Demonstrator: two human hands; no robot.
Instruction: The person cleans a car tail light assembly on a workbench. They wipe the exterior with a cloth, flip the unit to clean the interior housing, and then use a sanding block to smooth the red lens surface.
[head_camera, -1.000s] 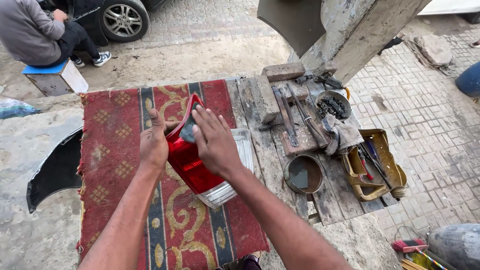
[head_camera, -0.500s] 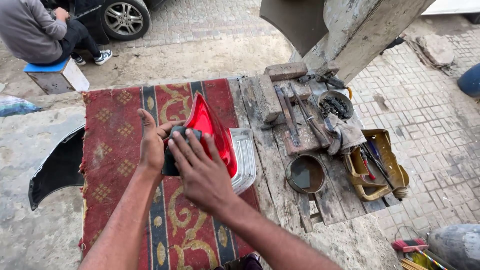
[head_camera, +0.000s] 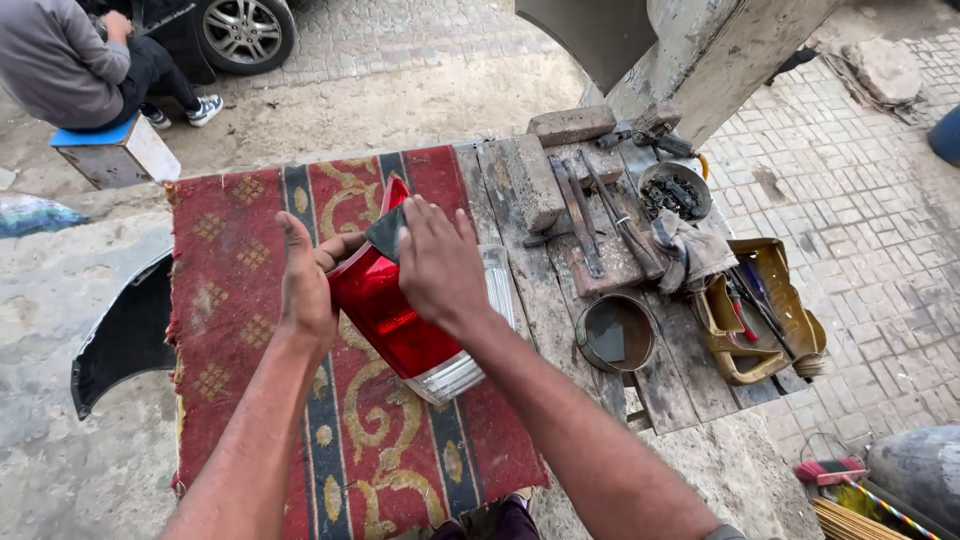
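Head view: we see a red patterned rug (head_camera: 240, 330) covering the workbench's left part; mid-rug, our left hand (head_camera: 305, 285) grips the red tail light (head_camera: 395, 310), while our right hand (head_camera: 440, 262) presses a dark sanding pad (head_camera: 385, 232) flat on it.

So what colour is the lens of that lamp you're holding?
Mostly red, with a clear strip at its lower end; the tail lamp shows best in the head view.

A tail light (head_camera: 400, 320) lies on the rug (head_camera: 230, 300). Right of the rug sit a bowl (head_camera: 615, 335), a brick (head_camera: 530, 185) and a tool tray (head_camera: 770, 320).
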